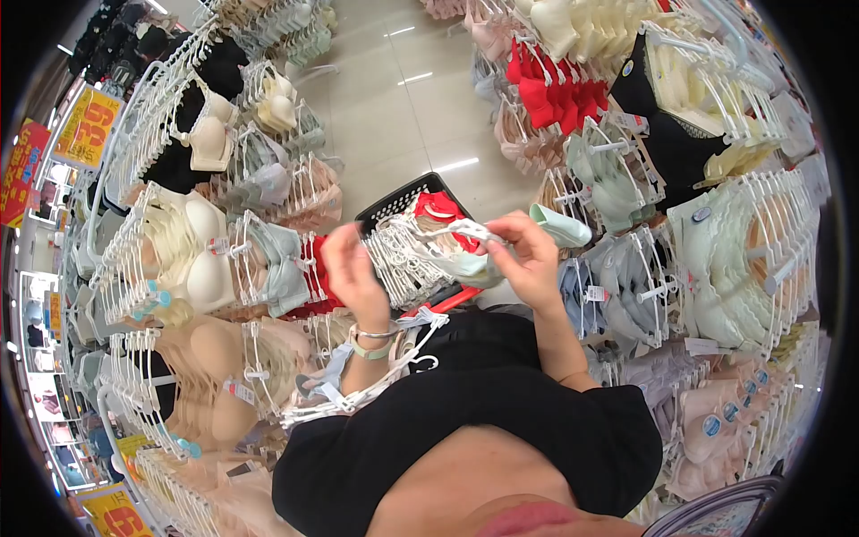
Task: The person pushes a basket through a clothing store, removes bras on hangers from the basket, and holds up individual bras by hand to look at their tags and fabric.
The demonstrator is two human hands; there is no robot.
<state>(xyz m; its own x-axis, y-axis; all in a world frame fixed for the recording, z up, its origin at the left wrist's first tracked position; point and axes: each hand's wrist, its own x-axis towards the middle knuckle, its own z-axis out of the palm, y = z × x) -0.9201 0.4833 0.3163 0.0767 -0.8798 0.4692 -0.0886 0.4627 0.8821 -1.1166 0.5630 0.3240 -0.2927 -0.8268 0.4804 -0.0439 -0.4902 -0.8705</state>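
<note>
My right hand [530,255] pinches a white plastic hanger [474,230] between thumb and fingers. Pale green fabric [472,267], apparently a bra, hangs below it. My left hand [353,273] is raised at the left of the basket, slightly blurred, its fingers loosely bent and apart with nothing visible in them. A bracelet and a pale watch band circle that wrist. Several white hangers [344,398] with light garments hang over my left forearm. Below both hands, a black basket [380,210] holds many white hangers [407,268] and red garments [437,204].
Racks of bras on hangers stand close on both sides, with beige ones [206,353] at left and pale green ones [716,237] at right. A tiled aisle floor [385,107] runs ahead. Yellow price signs [87,125] hang at far left.
</note>
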